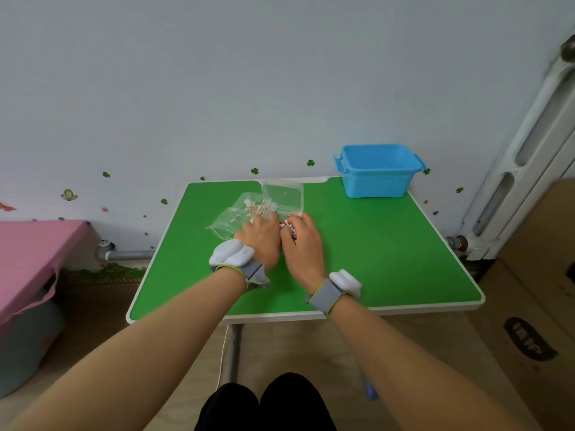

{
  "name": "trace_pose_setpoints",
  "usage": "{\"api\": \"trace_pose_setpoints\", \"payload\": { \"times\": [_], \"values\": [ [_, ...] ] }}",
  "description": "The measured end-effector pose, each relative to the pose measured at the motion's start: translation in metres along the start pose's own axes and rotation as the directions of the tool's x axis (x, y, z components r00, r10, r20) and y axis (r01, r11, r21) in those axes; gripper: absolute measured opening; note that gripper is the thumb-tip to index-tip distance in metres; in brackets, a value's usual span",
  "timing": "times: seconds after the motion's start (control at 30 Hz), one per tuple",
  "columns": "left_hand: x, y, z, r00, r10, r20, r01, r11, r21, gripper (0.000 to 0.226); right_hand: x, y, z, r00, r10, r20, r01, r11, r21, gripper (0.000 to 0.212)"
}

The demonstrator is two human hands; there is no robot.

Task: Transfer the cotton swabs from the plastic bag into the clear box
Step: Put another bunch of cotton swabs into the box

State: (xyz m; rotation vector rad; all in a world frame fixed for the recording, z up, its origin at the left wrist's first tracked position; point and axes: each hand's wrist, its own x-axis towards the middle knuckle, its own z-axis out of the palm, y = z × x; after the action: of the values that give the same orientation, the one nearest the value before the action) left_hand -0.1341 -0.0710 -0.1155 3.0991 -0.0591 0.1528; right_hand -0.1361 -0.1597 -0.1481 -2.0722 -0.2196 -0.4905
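A clear plastic bag point(231, 217) lies on the green table point(373, 253), with several wooden cotton swabs point(256, 209) at its far end. Right behind it stands the clear box point(284, 195) with its lid raised. My left hand point(261, 236) rests on the bag's near end, its fingers reaching among the swabs. Beside it, my right hand point(301, 241) grips a bundle of swabs point(287, 227) whose white tips show at my fingers, just in front of the box.
A blue plastic bin point(378, 171) stands at the table's far right corner against the wall. A cardboard box point(535, 290) sits to the right of the table, a radiator point(529, 144) behind it. A pink-covered surface point(34, 253) is at the left.
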Motion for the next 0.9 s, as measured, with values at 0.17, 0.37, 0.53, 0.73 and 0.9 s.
{"api": "trace_pose_setpoints", "payload": {
  "times": [0.17,0.37,0.53,0.73,0.9],
  "values": [
    [0.009,-0.009,0.004,0.998,0.033,0.045,-0.029,0.995,-0.095,0.025,0.0,0.001,0.0,1.0,-0.008,-0.008,0.008,1.0,-0.018,0.016],
    [0.004,-0.006,0.013,0.997,0.023,-0.078,-0.038,0.978,-0.204,0.025,0.001,0.003,0.001,1.0,0.006,-0.002,-0.006,1.0,-0.012,0.017],
    [-0.005,-0.009,0.016,0.985,0.068,-0.16,-0.114,0.948,-0.297,0.038,0.003,0.004,0.0,0.998,0.056,0.005,-0.056,0.997,0.048,0.025],
    [-0.008,-0.012,0.017,0.974,0.128,-0.186,-0.194,0.896,-0.398,0.054,0.008,-0.004,0.0,0.981,0.195,0.021,-0.195,0.963,0.183,0.032],
    [-0.006,-0.019,0.015,0.982,0.119,-0.144,-0.171,0.887,-0.429,0.049,0.018,-0.002,-0.002,0.964,0.257,0.072,-0.264,0.957,0.119,0.032]
  ]
}}
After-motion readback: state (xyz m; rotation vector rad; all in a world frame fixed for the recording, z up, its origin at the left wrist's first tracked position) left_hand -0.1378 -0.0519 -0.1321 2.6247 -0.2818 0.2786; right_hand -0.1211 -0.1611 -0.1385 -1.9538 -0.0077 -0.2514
